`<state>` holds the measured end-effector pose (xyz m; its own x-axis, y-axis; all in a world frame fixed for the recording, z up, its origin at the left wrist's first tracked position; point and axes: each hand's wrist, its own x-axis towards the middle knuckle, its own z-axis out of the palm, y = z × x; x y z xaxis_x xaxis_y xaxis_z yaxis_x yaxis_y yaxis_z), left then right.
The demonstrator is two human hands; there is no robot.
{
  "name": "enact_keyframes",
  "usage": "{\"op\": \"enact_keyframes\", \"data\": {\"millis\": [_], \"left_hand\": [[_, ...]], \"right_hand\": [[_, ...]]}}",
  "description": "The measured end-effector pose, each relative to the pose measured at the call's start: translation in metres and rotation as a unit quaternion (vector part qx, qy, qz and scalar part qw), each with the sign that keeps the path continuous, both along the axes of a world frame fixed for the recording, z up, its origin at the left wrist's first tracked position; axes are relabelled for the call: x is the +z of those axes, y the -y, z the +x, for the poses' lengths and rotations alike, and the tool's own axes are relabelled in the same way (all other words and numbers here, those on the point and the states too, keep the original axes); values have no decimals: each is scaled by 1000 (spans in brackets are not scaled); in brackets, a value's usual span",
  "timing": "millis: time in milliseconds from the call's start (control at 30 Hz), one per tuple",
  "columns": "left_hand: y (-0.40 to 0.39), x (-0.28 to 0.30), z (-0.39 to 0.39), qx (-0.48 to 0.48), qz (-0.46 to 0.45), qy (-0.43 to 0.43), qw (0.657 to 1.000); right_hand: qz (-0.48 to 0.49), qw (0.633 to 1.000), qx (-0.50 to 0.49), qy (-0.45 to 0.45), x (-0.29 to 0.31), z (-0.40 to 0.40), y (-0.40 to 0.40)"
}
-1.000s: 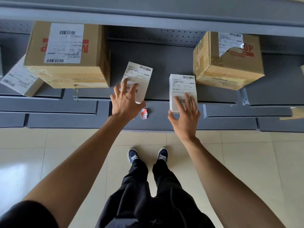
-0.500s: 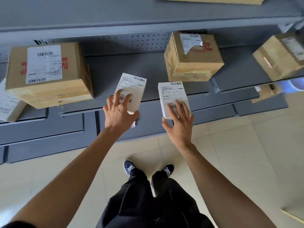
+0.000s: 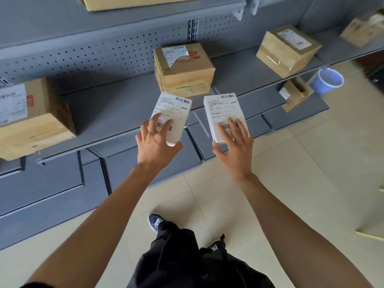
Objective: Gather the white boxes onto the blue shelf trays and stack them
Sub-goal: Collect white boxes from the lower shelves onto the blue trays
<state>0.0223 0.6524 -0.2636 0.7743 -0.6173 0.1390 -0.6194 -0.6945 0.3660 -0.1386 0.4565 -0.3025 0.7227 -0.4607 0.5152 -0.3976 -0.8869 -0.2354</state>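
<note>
I hold two flat white boxes with barcode labels in the air in front of the blue-grey shelf. My left hand grips the near end of the left white box, fingers on top and thumb underneath. My right hand grips the near end of the right white box the same way. Both boxes hang over the shelf's front edge, side by side and a little apart. At the far left a white label covers the top of a box on the shelf.
Brown cardboard boxes stand on the shelf: one at the left, one behind the white boxes, one at the right. A small brown box sits on a lower tray beside a blue bucket. My feet stand on pale floor tiles.
Both hands have lifted the white boxes off the shelf and carry them to the right; the view has swung right, so the brown boxes have slid left and the blue bucket has appeared.
</note>
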Motion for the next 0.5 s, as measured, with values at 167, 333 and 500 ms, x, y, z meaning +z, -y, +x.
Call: {"op": "enact_keyframes", "data": {"millis": [167,333,500], "left_hand": [[43,20,-68,-47,4,27,999],[97,40,-132,-94,-18,35,995],[154,63,-182,-153,-19,37,987]], "right_hand": [[-1,999,-36,28,14,-78,33],[-2,994,-96,52,30,-157,74],[5,983,-168,77,44,-233,110]]}}
